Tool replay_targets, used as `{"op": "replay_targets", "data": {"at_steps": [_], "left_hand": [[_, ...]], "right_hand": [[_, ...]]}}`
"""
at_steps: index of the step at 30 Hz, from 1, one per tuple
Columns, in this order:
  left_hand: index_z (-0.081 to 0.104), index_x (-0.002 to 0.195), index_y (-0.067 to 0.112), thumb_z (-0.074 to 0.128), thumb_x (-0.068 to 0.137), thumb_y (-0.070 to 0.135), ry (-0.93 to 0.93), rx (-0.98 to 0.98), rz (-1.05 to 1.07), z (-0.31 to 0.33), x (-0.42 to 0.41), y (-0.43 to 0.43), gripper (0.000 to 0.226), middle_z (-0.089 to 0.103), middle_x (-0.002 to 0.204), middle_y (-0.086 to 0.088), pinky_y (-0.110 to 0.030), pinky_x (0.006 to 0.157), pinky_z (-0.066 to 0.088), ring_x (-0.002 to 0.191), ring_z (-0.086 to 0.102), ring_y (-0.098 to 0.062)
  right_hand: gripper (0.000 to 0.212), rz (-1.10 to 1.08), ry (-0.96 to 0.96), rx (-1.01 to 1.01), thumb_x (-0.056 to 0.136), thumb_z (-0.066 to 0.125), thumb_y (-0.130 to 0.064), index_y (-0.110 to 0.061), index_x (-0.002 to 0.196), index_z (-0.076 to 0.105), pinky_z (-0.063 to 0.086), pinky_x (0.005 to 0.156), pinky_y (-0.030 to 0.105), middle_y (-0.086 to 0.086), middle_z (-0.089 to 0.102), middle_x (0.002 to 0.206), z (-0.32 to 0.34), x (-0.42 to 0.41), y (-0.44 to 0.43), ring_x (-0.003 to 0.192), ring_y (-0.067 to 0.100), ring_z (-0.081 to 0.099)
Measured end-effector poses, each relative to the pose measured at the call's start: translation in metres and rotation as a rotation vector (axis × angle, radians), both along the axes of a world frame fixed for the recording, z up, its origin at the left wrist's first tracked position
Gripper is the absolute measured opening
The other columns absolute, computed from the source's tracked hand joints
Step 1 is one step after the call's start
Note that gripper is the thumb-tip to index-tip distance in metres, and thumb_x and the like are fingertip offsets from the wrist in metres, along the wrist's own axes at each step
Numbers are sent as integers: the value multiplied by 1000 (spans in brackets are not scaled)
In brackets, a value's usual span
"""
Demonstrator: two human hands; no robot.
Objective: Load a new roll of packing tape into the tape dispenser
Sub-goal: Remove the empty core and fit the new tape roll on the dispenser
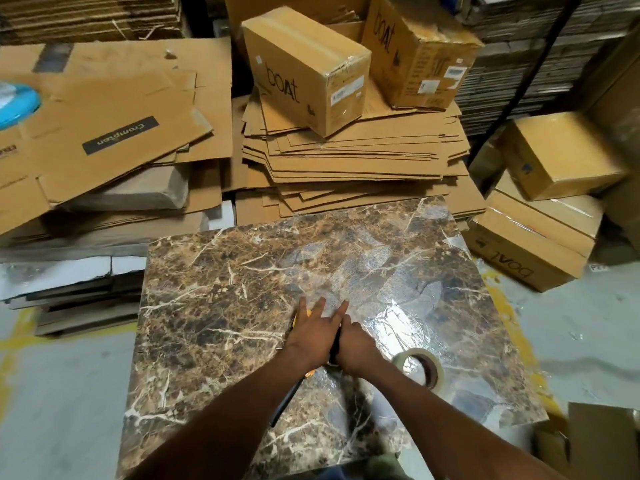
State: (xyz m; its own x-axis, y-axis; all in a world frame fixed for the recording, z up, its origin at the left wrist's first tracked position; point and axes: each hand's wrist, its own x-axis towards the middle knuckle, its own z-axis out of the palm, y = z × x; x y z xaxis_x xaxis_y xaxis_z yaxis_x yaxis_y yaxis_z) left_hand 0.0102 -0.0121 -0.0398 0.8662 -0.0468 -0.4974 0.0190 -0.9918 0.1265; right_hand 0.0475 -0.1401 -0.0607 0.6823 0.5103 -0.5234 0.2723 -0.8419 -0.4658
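Both hands on the dispenser, on the table (214, 306).
We see the left hand (311, 332) flat, fingers spread, over the dispenser (333, 344); right hand (355, 348) curled around its dark part. Tape roll (420, 370) lies just right of our right hand.

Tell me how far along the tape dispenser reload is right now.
Early stage. Done: nothing visibly loaded. In hand: both hands, left hand and right hand, are on the black-handled, yellow-bodied tape dispenser lying on the brown marble-patterned tabletop. Left: the clear packing tape roll with brown cardboard core sits on the tabletop beside the right hand, not yet mounted or threaded.
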Motion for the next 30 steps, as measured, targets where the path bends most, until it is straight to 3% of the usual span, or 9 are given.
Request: {"op": "replay_targets", "data": {"at_steps": [3, 6, 9, 13, 17, 22, 26, 30], "left_hand": [[-15, 167, 19, 71, 93, 31, 34, -35, -1, -2, 6, 1, 114, 71, 136, -6, -69, 124, -6, 163, 10, -35], [-17, 167, 15, 68, 93, 32, 123, -60, 4, 1, 15, 4, 113, 69, 139, -7, -70, 124, -7, 163, 5, -33], [-16, 167, 14, 67, 94, 30, 165, -58, -21, 3, 23, 2, 112, 68, 141, -7, -68, 125, 0, 161, 11, -36], [-10, 167, 11, 69, 93, 38, 147, -48, -58, 1, 25, -1, 112, 68, 135, -11, -63, 121, 13, 151, 27, -40], [-8, 168, 10, 70, 94, 39, 89, -50, -82, 0, 21, -2, 111, 72, 123, -12, -60, 117, 18, 145, 32, -40], [3, 168, 12, 72, 91, 46, 59, -6, -71, -3, 18, 8, 108, 67, 124, -18, -60, 113, 22, 141, 37, -40], [4, 168, 8, 69, 95, 44, 98, 11, -35, -4, 17, 0, 104, 71, 129, -14, -66, 123, 10, 150, 30, -39], [-1, 168, 6, 67, 95, 46, 118, 13, -24, -3, 15, 2, 108, 72, 128, -15, -63, 122, 14, 150, 30, -42]], "right_hand": [[101, -41, -1, -7, 76, 81, -37, -6, 148, 18, 53, 73, 43, 15, 56, 115, -2, -1, 3, 95, 32, 60], [92, -63, -34, -49, 75, 82, -44, -10, 140, 26, 53, 79, 47, 15, 56, 112, -1, -5, 6, 96, 33, 60], [98, -64, -65, -40, 73, 81, -52, -7, 142, 27, 53, 77, 46, 16, 55, 114, -7, -3, 6, 97, 32, 58], [123, -57, -6, 12, 72, 79, -56, -3, 156, 6, 50, 72, 42, 18, 53, 123, -16, 2, 2, 93, 29, 54], [120, -41, -34, 59, 82, 78, -41, 6, 156, -5, 42, 72, 38, 22, 48, 130, -9, -5, 3, 99, 33, 52], [94, -162, 10, -8, 70, 80, -47, -6, 139, 31, 54, 68, 40, 13, 57, 110, -9, 0, 7, 88, 29, 62], [87, -143, -20, -21, 74, 80, -40, -7, 139, 32, 48, 62, 37, 11, 59, 111, -3, -2, 9, 87, 27, 62], [74, -213, 47, 30, 73, 84, -33, -6, 123, 36, 51, 62, 37, 15, 64, 102, -4, 1, 7, 84, 30, 67]]}}
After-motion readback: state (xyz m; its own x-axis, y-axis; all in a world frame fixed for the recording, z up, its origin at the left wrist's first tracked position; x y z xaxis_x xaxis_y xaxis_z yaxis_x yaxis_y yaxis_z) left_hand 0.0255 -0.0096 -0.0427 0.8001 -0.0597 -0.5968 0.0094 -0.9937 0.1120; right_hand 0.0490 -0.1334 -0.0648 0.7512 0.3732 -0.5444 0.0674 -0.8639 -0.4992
